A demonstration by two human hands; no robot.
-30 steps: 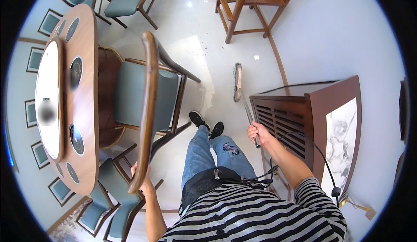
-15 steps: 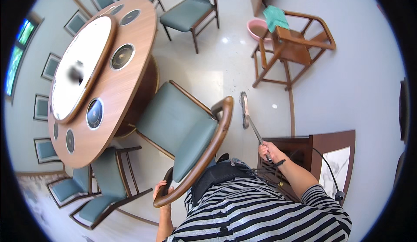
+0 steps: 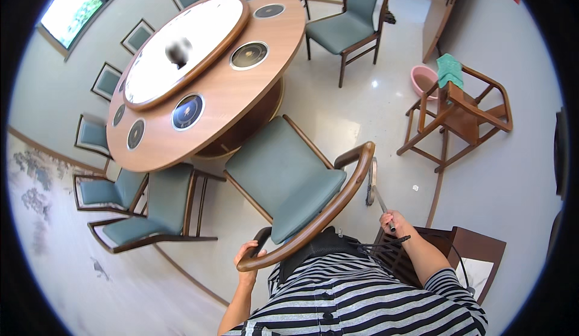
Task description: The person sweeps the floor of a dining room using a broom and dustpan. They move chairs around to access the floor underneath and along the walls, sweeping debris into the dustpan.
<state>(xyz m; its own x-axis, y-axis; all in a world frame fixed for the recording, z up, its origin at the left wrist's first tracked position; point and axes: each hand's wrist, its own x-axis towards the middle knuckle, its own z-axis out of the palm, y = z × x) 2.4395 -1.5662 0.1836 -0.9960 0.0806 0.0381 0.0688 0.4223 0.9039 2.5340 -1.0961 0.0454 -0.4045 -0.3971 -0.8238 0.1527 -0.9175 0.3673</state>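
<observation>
My left hand (image 3: 248,256) is wrapped round the end of the curved wooden armrest of a green-padded armchair (image 3: 274,158). The chair stands right in front of me, angled toward the round table (image 3: 265,86). On the other side, my right hand (image 3: 395,222) is closed round the grey handle of a broom (image 3: 380,198). Its narrow head rests on the floor just right of the chair's curved back, which partly hides it.
A wooden high chair (image 3: 461,116) with a green cloth (image 3: 450,71) over it stands at right by a pink basin (image 3: 422,81). A dark wooden cabinet (image 3: 476,242) is beside my right arm. More green chairs (image 3: 347,31) surround the table. A white scrap (image 3: 415,188) lies on the floor.
My view has turned left, so the room sits farther right in the picture. The broom head has come nearer to me, beside the chair back. Both hands keep their holds.
</observation>
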